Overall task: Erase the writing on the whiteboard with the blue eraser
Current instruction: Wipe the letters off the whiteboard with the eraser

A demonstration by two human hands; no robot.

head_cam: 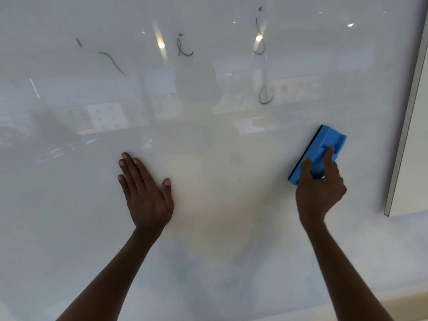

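Right hand (320,191): closed around the raised grip of the blue plastic block eraser (317,154), thumb on one side, fingers on the other.
Left hand (146,193): open flat, fingers together, palm on the glossy white whiteboard (69,205); holds nothing.
Eraser position: against the board, right of centre, well apart from left hand.
Edges: grey metal board frame (405,126) near, right of eraser; wide bare surface left and below.
Remaining dark marker strokes (184,48): scattered above both hands.
Eraser axis: long axis diagonal, lower-left to upper-right; dark felt edge faces left.
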